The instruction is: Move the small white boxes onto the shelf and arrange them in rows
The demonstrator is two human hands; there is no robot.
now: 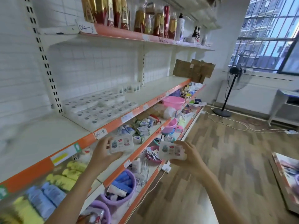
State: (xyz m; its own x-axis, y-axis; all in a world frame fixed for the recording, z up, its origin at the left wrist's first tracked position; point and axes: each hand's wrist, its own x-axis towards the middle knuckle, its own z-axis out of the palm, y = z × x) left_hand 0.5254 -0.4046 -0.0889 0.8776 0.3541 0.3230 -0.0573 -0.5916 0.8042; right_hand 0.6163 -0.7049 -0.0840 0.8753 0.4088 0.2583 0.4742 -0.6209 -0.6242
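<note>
My left hand grips a small white box with a printed label, just below the orange front edge of the shelf. A second small white box is held in my right hand, further right and out over the lower shelves. Both boxes face me. On the shelf, several white boxes lie flat in rows, and a few white boxes stand upright behind them near the back wall.
Flattened cardboard leans at the shelf's far end. The shelf above carries bottles. Lower shelves hold packets, pink basins and purple baskets. A standing fan and cables are on the wooden floor to the right.
</note>
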